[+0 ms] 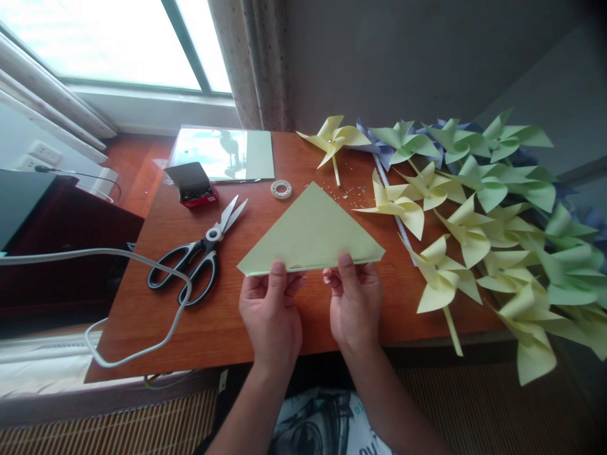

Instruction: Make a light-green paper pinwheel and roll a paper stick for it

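A sheet of pale yellow-green paper [310, 230], folded into a triangle, is held above the wooden table with its point facing away from me. My left hand [271, 309] pinches the folded long edge left of the middle, thumb on top and fingers beneath. On the same edge, my right hand [355, 303] grips farther right in the same manner. Left of the paper lie black-and-white scissors [208, 246] with their blades apart. Just beyond the paper is a small roll of tape [281, 189].
Several yellow pinwheels [446, 273] and green pinwheels [488, 183] crowd the table's right side. A small open box [193, 184] stands near a clear plastic packet of paper [222, 153] at the back left. A white cable [142, 258] loops over the left edge. Paper scraps [348, 191] lie beyond the sheet.
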{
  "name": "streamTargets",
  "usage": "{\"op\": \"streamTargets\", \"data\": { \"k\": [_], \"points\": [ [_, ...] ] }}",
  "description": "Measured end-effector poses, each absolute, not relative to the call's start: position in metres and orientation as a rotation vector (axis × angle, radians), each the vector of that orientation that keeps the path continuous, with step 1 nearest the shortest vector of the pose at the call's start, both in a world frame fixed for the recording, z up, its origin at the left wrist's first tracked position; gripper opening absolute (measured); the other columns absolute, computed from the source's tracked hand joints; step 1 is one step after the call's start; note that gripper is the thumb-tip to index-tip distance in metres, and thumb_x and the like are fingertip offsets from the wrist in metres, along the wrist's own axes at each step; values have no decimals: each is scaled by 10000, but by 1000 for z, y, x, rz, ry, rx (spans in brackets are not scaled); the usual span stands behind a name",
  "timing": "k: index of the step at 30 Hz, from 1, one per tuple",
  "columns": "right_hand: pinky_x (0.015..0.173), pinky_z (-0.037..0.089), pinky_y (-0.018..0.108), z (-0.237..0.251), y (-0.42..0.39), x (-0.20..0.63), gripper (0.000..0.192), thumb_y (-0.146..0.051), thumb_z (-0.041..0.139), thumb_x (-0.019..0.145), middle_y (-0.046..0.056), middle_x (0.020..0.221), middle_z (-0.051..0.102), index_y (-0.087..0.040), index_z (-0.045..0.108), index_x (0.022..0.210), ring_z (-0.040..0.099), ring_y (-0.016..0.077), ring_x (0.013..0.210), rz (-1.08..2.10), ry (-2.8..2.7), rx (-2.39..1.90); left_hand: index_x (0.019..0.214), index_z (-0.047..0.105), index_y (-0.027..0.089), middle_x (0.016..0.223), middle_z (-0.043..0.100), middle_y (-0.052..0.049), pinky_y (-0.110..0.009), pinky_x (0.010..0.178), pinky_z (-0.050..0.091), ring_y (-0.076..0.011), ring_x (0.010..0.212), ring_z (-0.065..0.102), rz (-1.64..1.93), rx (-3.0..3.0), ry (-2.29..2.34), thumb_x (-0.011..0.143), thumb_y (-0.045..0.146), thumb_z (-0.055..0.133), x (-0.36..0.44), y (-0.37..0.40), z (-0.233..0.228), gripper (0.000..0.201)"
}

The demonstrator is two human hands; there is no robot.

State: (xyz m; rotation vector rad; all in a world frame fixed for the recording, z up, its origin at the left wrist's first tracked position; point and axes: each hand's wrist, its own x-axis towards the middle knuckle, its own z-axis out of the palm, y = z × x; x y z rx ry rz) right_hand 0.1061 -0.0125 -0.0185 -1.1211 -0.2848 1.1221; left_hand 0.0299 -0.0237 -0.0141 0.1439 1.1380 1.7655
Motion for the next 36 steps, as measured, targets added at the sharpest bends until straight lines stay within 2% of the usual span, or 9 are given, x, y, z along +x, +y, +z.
{"op": "streamTargets", "data": {
  "k": [11,19,24,30,33,36],
  "points": [
    [564,541,181,-19,-11,107,346,-378,887,714,-36,748,706,-188,662,893,611,69,569,1131,-280,-1109,927,688,186,849,765,5,-206,674,605,-106,695,738,1723,116,1042,745,291,885,34,-24,-13,288],
    [562,539,190,-18,-13,107,340,-369,893,708,-33,725,704,-187,654,868,622,81,570,1139,-281,-1112,898,740,178,883,788,-17,-196,718,609,-127,796,749,1661,172,1035,683,186,917,39,-26,-14,279],
    [549,534,189,-19,-14,105,340,-384,893,705,-41,703,705,-191,654,851,632,85,570,1168,-268,-1101,840,734,172,830,777,0,-182,684,602,-122,769,747,1684,137,1061,646,188,939,40,-24,-13,282],
    [673,572,218,-19,-18,106,255,-333,839,782,-16,869,760,-219,685,950,690,103,722,1299,-370,-976,850,731,164,859,779,-4,-157,670,590,-101,752,738,1721,131,1059,660,198,935,37,-23,-13,280],
    [650,559,207,-19,-20,106,204,-253,834,780,-22,842,759,-220,695,926,686,101,712,1301,-394,-942,857,730,164,869,779,-6,-158,672,591,-99,754,738,1731,131,1052,673,199,929,35,-23,-12,273],
    [622,550,221,-20,-22,105,166,-254,821,784,-12,794,744,-213,689,877,676,120,699,1253,-417,-974,852,723,164,857,774,-4,-174,677,593,-105,742,737,1732,138,1080,657,222,940,35,-23,-11,297]
  ]
}}
